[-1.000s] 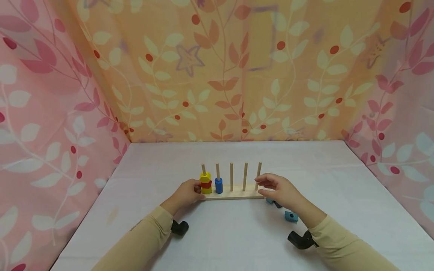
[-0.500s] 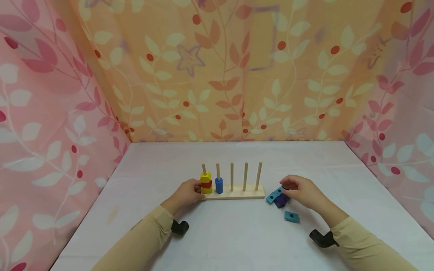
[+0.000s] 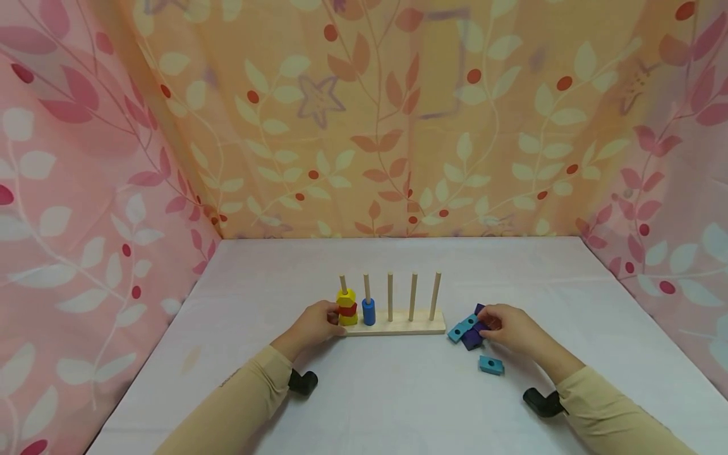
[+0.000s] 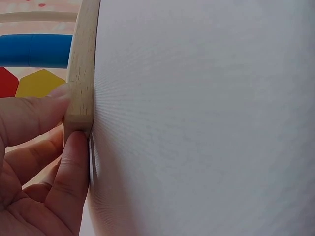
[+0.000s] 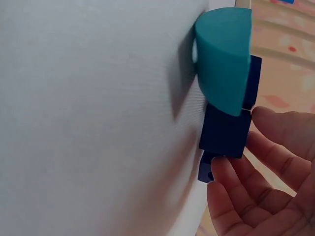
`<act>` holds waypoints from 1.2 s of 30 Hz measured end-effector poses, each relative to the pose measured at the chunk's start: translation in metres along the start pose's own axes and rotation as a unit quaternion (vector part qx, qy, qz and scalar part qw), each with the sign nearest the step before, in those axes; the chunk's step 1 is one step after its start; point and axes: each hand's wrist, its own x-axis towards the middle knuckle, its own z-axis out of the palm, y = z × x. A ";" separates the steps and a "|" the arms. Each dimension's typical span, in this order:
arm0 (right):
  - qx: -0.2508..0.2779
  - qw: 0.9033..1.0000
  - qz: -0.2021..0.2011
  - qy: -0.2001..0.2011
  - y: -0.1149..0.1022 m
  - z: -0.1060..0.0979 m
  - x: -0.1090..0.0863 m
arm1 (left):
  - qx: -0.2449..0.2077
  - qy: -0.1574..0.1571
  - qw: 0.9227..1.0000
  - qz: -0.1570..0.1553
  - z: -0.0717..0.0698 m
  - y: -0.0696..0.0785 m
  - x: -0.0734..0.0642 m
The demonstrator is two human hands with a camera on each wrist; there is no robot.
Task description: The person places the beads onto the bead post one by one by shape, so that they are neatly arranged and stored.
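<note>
The left hand (image 3: 311, 323) holds the left end of a wooden peg stand (image 3: 398, 327), thumb over its top and fingertips at its end face (image 4: 79, 121). On the leftmost peg, a red block (image 3: 347, 310) sits between yellow blocks (image 3: 345, 297); blue pieces (image 3: 368, 312) fill the lower part of the peg beside it. Three pegs to the right are bare. Right of the stand, the right hand (image 3: 514, 328) pinches a dark purple block (image 5: 225, 130) among other purple pieces, its thumb at one edge and fingers at the lower side. Teal blocks (image 3: 463, 327) lie against these.
A separate teal block (image 3: 491, 364) with a hole lies nearer the front. The table (image 3: 364, 398) has a white cover, and floral cloth walls (image 3: 375, 126) stand around it. A black camera mount sticks out at each wrist (image 3: 543, 402).
The right hand has moved right, from the rightmost peg to the purple and teal blocks, then slightly lower onto the purple ones. The left hand stays on the peg stand.
</note>
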 end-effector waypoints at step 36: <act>0.009 0.999 0.030 -0.007 0.002 -0.010 -0.005 | 0.003 0.004 1.000 0.006 0.001 -0.002 0.002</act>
